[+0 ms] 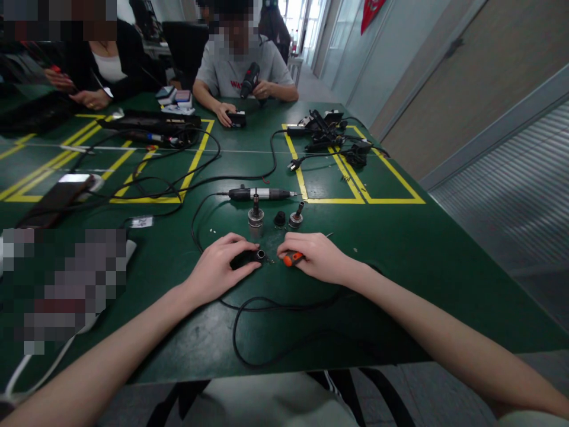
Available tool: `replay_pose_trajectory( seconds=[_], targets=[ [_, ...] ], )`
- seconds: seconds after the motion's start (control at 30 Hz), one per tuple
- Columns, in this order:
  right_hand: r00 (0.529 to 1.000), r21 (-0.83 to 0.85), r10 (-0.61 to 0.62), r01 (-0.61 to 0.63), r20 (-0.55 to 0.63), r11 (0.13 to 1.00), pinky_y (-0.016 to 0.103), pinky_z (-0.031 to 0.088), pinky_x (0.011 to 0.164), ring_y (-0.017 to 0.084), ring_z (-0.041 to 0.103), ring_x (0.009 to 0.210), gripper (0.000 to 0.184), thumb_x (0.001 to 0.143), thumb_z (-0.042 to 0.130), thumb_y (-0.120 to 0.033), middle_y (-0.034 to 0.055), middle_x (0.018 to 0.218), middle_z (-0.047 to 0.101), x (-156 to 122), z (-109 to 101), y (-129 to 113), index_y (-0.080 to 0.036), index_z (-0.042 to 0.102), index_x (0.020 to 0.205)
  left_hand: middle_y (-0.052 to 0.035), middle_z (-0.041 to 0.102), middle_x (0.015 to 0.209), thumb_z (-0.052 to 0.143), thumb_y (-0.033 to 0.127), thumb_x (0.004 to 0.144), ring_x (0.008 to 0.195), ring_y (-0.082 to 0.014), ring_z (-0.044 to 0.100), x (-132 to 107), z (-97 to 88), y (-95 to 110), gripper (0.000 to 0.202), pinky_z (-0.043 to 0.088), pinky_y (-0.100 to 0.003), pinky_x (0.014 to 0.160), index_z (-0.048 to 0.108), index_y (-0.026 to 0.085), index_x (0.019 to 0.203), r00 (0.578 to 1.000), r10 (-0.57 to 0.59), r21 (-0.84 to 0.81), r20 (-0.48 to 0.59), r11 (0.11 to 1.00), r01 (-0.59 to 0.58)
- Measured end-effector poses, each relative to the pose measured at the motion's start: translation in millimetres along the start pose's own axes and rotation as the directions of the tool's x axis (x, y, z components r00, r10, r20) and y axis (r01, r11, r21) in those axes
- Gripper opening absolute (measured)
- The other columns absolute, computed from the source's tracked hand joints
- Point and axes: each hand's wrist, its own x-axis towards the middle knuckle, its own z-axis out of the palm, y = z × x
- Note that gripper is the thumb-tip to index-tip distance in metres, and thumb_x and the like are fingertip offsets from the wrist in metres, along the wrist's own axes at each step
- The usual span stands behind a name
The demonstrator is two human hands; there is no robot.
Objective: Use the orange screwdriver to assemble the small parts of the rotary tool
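My left hand (220, 264) rests on the green table, thumb and fingers closed around a small black part with a round metal opening (261, 254). Tiny loose pieces (271, 260) lie just right of it, too small to name. In my right hand (317, 255) is a screwdriver with an orange and dark handle (293, 258); its thin shaft points away to the upper right. Beyond my hands stand a metal part with an upright shaft (255, 216), a small black cap-like piece (280, 219) and a second metal part with a tilted shaft (296, 216).
A corded pen-shaped power tool (260, 194) lies behind the parts. Black cable (267, 307) loops near the front edge. A phone (57, 198) is at left. Across the table a person holds a drill (249, 80); black devices and cords (326, 131) lie at back right.
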Motion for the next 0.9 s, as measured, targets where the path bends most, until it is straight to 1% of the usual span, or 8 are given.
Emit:
replay_pose_trajectory(
  seconds=[0.1,0.2,0.3,0.37,0.5,0.63,0.73,0.9],
  targets=[
    [0.990,0.078,0.035,-0.025,-0.135,0.997,0.028,0.048,0.077,0.019,0.068,0.085,0.017,0.096,0.058,-0.009,0.0059,0.094,0.073,-11,-13,11,-0.019,0.071,0.102,-0.0073,0.075,0.110,0.071,0.037,0.095,0.107,-0.0228,0.066,2,0.7,1,0.022,0.057,-0.040,0.095,0.076,0.020,0.108,0.998,0.051,0.011,-0.025,0.999,-0.050],
    [0.981,0.091,0.067,-0.051,-0.185,0.995,0.028,0.048,0.074,0.019,0.068,0.082,0.014,0.098,0.058,-0.013,0.0057,0.092,0.072,-21,-20,17,-0.019,0.071,0.099,-0.0070,0.075,0.105,0.071,0.037,0.095,0.100,-0.0219,0.066,4,0.4,1,0.023,0.057,-0.038,0.088,0.076,0.019,0.108,0.999,0.033,0.010,-0.019,0.999,-0.033],
    [0.988,0.060,0.040,-0.031,-0.149,0.998,0.027,0.047,0.070,0.018,0.068,0.079,0.012,0.098,0.061,-0.015,0.0060,0.090,0.072,-25,-13,15,-0.017,0.073,0.100,-0.0064,0.077,0.102,0.071,0.036,0.095,0.098,-0.0211,0.066,5,0.3,0,0.023,0.057,-0.037,0.086,0.077,0.019,0.109,1.000,0.014,-0.023,0.012,1.000,-0.013],
    [0.997,0.008,0.007,-0.006,-0.080,1.000,0.026,0.044,0.067,0.017,0.067,0.077,0.011,0.097,0.064,-0.016,0.0056,0.089,0.072,-25,-5,13,-0.018,0.074,0.100,-0.0061,0.077,0.101,0.070,0.035,0.095,0.096,-0.0204,0.066,6,1.0,0,0.022,0.057,-0.035,0.085,0.077,0.019,0.109,1.000,0.005,-0.039,0.010,0.999,-0.004],
    [1.000,-0.022,-0.019,0.018,-0.021,1.000,0.025,0.041,0.064,0.017,0.066,0.076,0.015,0.092,0.066,-0.012,0.0036,0.087,0.072,-22,6,8,-0.020,0.075,0.102,-0.0049,0.076,0.096,0.071,0.034,0.094,0.090,-0.0186,0.066,7,2.5,1,0.022,0.057,-0.032,0.080,0.078,0.020,0.109,1.000,-0.028,-0.058,0.001,0.998,0.028],
    [1.000,-0.030,-0.004,0.004,-0.011,1.000,0.026,0.041,0.065,0.017,0.067,0.077,0.021,0.091,0.064,-0.007,0.0036,0.087,0.072,-19,8,6,-0.019,0.076,0.104,-0.0046,0.075,0.094,0.070,0.034,0.093,0.085,-0.0173,0.066,9,2.2,2,0.020,0.057,-0.028,0.073,0.078,0.022,0.107,0.999,-0.051,-0.079,0.003,0.996,0.051],
    [1.000,-0.032,-0.008,0.007,-0.013,0.999,0.026,0.042,0.066,0.017,0.067,0.078,0.019,0.092,0.064,-0.009,0.0040,0.088,0.073,-16,10,4,-0.019,0.076,0.103,-0.0040,0.075,0.091,0.070,0.034,0.093,0.085,-0.0176,0.066,11,2.4,3,0.018,0.057,-0.027,0.070,0.077,0.021,0.104,1.000,-0.031,-0.074,0.002,0.997,0.031],
    [0.999,-0.029,-0.024,0.023,-0.039,0.999,0.026,0.041,0.065,0.017,0.067,0.077,0.016,0.096,0.066,-0.013,0.0045,0.089,0.073,-12,16,1,-0.019,0.076,0.105,-0.0027,0.074,0.088,0.068,0.031,0.095,0.083,-0.0165,0.065,13,3.6,4,0.015,0.057,-0.029,0.076,0.076,0.022,0.104,1.000,-0.009,-0.066,0.004,0.998,0.009]
  ],
)
